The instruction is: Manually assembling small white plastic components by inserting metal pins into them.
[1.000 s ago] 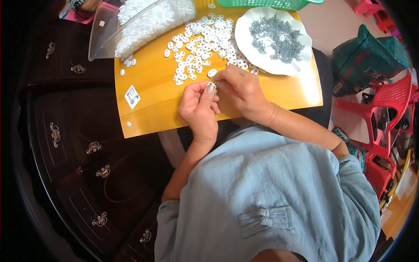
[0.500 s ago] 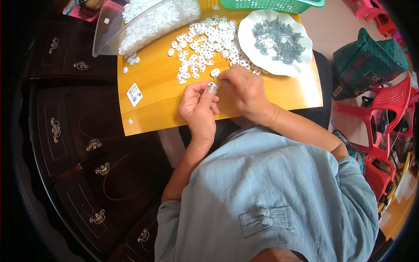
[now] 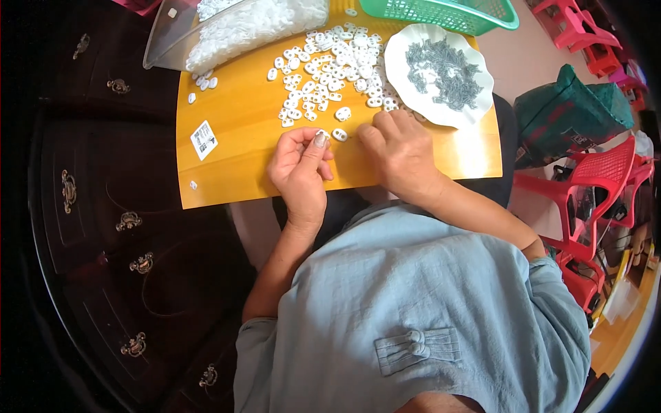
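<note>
Between the thumb and forefinger of my left hand [image 3: 303, 165] is a small white two-hole plastic piece [image 3: 321, 133], partly hidden by the fingers. My right hand [image 3: 401, 148] is curled, back upward, at the near edge of a pile of similar white pieces [image 3: 344, 62]. Its fingertips are hidden, so I cannot make out what they hold. A single white oval piece [image 3: 339, 135] lies on the yellow tabletop [image 3: 255, 151] between my hands. Just beyond my right hand stands a scalloped white plate [image 3: 451, 120], bearing many thin grey pieces [image 3: 441, 72] that look like small springs.
A clear plastic bin [image 3: 169, 38] full of white pieces stands at the far left, beside a green basket [image 3: 441, 20] at the back. A white label [image 3: 204, 140] sits on the tabletop's left. Dark drawers [image 3: 103, 241] flank the left; a red chair [image 3: 585, 186] and green bag [image 3: 571, 113] stand right.
My right hand has drawn away from my left, rightward toward the plate and the pile's edge. A white oval piece now lies between my hands. My left hand keeps its pinch.
</note>
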{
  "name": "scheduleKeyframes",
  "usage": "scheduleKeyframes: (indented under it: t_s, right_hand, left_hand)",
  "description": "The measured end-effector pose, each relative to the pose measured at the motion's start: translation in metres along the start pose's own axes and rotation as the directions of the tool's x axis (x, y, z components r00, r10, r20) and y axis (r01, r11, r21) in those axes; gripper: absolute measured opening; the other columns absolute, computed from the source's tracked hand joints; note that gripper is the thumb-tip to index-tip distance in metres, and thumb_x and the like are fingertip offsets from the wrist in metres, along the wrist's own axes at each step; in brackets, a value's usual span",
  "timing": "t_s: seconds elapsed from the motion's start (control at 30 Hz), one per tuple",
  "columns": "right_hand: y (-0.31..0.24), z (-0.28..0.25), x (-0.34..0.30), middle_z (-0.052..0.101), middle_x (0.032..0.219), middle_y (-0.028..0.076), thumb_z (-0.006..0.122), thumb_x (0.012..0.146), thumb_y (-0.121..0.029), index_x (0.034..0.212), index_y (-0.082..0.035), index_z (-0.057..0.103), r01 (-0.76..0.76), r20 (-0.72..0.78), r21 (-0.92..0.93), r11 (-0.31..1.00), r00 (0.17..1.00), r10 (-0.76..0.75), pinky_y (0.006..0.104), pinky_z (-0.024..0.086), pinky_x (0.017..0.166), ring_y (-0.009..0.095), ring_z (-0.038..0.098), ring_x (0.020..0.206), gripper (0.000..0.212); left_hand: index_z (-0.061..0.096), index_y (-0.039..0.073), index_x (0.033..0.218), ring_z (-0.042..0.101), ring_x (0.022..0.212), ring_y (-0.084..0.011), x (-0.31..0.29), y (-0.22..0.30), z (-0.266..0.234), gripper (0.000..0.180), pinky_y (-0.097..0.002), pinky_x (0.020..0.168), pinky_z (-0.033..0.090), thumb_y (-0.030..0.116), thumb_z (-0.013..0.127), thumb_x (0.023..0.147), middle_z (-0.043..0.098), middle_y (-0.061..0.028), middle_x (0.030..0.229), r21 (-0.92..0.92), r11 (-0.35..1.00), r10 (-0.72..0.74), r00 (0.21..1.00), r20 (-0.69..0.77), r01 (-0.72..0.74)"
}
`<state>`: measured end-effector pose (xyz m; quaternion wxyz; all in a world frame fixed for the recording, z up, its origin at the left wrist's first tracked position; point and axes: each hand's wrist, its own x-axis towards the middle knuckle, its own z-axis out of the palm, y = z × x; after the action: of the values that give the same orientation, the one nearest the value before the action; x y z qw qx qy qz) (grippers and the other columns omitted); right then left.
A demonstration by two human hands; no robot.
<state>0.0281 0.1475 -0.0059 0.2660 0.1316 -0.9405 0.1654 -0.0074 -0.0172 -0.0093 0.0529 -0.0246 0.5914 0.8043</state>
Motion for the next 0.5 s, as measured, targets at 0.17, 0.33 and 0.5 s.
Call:
scheduleKeyframes:
  t_s: [0.17,0.33,0.5]
  right_hand:
    - [-0.003,0.000,-0.001,0.051,0.082,0.008,0.064,0.067,-0.011,0.087,-0.008,0.061,0.045,0.056,-0.089,0.995,0.998,-0.041,0.0370,0.048,0.063,0.026,0.055,0.077,0.021]
    - [0.003,0.004,-0.010,0.049,0.082,0.007,0.059,0.072,-0.017,0.079,-0.009,0.056,0.099,0.036,-0.112,0.989,0.995,-0.096,0.0350,0.045,0.066,0.024,0.052,0.082,0.011]
    - [0.005,-0.018,-0.029,0.053,0.093,0.011,0.064,0.067,-0.008,0.094,-0.005,0.059,0.102,0.152,-0.041,0.994,0.984,-0.095,0.0385,0.048,0.073,0.030,0.056,0.095,0.028]
  left_hand:
    - [0.060,-0.002,0.098,0.053,0.058,-0.0066,-0.002,-0.002,-0.002,0.006,-0.0195,0.046,0.041,0.002,0.060,0.093,0.061,-0.0056,0.080,-0.014,1.000,0.016,0.999,0.028,-0.016]
    - [0.059,-0.001,0.097,0.049,0.053,-0.0060,-0.004,-0.004,-0.002,0.007,-0.0192,0.046,0.040,0.005,0.060,0.094,0.061,-0.0059,0.078,0.039,0.997,0.064,0.997,0.051,-0.066]
    - [0.059,-0.001,0.096,0.049,0.054,-0.0061,-0.003,-0.007,-0.001,0.006,-0.0191,0.046,0.040,0.005,0.060,0.094,0.060,-0.0059,0.078,0.055,0.996,0.065,0.997,0.048,-0.068]
